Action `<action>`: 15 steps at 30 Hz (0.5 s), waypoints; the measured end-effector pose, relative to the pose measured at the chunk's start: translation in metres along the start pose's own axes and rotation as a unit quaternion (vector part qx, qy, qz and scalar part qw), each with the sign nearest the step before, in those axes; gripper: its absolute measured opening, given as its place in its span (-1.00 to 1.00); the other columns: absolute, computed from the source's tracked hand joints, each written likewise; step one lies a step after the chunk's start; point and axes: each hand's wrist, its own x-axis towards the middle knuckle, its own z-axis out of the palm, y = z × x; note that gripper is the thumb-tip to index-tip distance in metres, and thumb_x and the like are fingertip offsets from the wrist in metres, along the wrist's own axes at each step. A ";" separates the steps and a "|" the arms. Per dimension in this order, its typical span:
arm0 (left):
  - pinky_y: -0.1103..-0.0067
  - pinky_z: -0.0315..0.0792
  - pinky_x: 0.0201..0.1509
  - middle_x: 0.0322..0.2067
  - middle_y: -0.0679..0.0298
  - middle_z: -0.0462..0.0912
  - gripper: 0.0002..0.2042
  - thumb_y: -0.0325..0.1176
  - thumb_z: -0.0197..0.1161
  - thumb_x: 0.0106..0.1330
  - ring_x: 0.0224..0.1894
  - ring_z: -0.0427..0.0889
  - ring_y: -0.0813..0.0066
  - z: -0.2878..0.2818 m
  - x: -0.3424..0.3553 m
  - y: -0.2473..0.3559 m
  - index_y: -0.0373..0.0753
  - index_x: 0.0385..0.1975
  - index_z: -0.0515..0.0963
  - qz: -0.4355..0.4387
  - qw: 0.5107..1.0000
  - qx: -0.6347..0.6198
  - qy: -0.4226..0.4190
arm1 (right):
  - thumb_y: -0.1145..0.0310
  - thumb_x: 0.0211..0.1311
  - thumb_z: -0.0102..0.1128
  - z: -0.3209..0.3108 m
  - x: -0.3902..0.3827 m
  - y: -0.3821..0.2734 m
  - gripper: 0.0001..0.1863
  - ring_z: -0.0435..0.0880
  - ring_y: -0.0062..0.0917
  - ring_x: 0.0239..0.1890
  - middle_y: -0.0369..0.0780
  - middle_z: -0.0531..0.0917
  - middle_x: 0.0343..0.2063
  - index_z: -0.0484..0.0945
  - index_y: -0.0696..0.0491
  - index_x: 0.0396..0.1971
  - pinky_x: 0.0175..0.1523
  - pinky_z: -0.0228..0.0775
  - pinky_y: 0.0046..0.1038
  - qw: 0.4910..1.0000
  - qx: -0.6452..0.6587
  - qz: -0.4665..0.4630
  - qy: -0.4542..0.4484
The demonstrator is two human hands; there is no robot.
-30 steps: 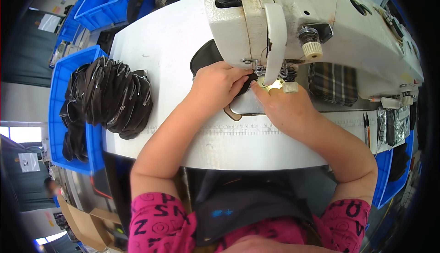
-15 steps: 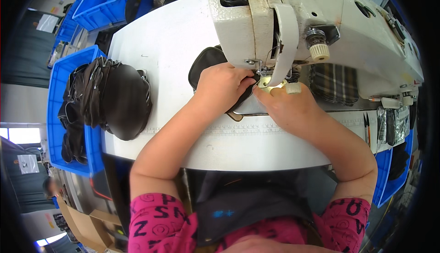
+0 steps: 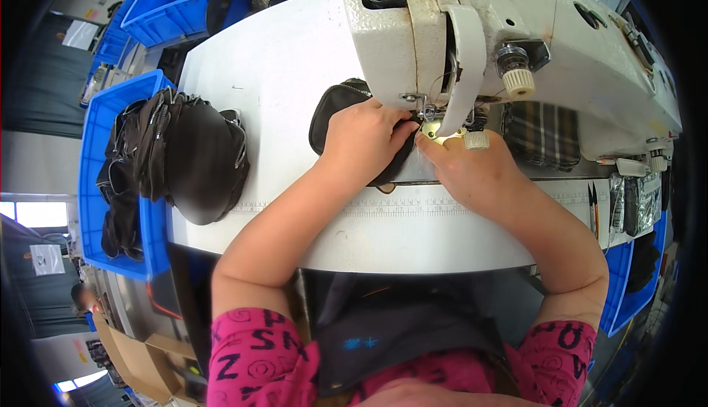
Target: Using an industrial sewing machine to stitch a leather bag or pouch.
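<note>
My left hand (image 3: 363,135) is closed on a black fabric piece (image 3: 328,112) with a zippered edge, pressing it beside the presser foot (image 3: 431,111) of a white sewing machine (image 3: 383,53). My right hand (image 3: 478,171) has its fingers bent on the edge of the same piece, just below the needle area, where a lamp lights the metal. The needle tip and the fingertips' exact grip are partly hidden. A folded plaid fabric pad (image 3: 540,130) lies under the machine's arm, right of my right hand.
A blue bin (image 3: 103,200) at left holds black zippered pouches (image 3: 195,163) spilling onto the white table (image 3: 280,53). More blue bins (image 3: 169,5) stand behind. Pointed tools (image 3: 594,208) and plastic packets (image 3: 630,204) lie at right. A blurred person (image 3: 85,300) is at far left.
The black piece and both hands have shifted slightly, with more dark fabric showing below my left hand. A smooth flap now covers the zippers on top of the left pile.
</note>
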 end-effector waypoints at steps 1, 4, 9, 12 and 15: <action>0.38 0.61 -0.23 -0.33 0.20 0.72 -0.78 -0.20 0.43 0.24 -0.31 0.72 0.19 -0.002 -0.001 -0.001 -0.15 -0.20 0.75 -0.008 1.000 -0.019 -0.014 | 0.51 0.03 0.29 0.000 -0.001 0.001 -0.39 0.62 -0.38 -0.63 -0.31 0.59 -0.69 0.60 0.05 0.21 -0.47 0.41 -0.35 1.000 0.004 0.001 0.006; 0.37 0.62 -0.03 -0.16 0.16 0.68 -0.58 -0.19 0.52 0.15 -0.12 0.71 0.16 -0.028 -0.008 0.005 -0.15 0.01 0.66 -0.006 0.979 -0.197 -0.052 | 0.51 0.04 0.27 0.002 -0.004 0.006 -0.41 0.65 -0.35 -0.61 -0.29 0.60 -0.68 0.60 0.06 0.19 -0.46 0.44 -0.31 0.998 0.050 0.011 0.021; 0.32 0.57 0.18 -0.04 0.11 0.63 -0.45 -0.26 0.51 0.10 0.08 0.64 0.07 -0.041 -0.023 0.004 -0.18 0.14 0.58 0.058 0.982 -0.150 -0.101 | 0.47 0.13 0.29 -0.007 0.001 0.003 -0.54 0.73 -0.45 -0.44 -0.32 0.70 -0.45 0.63 -0.04 0.10 -0.37 0.50 -0.37 0.996 0.091 0.027 0.003; 0.31 0.57 0.17 -0.01 0.08 0.63 -0.47 -0.38 0.41 0.09 0.08 0.64 0.05 -0.040 -0.018 -0.004 -0.22 0.15 0.59 0.052 0.977 -0.149 -0.141 | 0.46 0.13 0.28 -0.011 0.001 0.000 -0.54 0.72 -0.45 -0.46 -0.32 0.68 -0.47 0.62 -0.04 0.10 -0.38 0.49 -0.37 0.997 0.061 0.021 -0.044; 0.33 0.58 0.15 0.00 0.05 0.64 -0.47 -0.46 0.31 0.07 0.07 0.65 0.06 -0.037 -0.019 -0.004 -0.27 0.15 0.59 0.078 0.981 -0.128 -0.121 | 0.46 0.09 0.28 -0.014 -0.002 -0.008 -0.56 0.69 -0.46 -0.50 -0.32 0.66 -0.50 0.62 -0.04 0.05 -0.41 0.48 -0.36 0.999 0.029 0.015 -0.036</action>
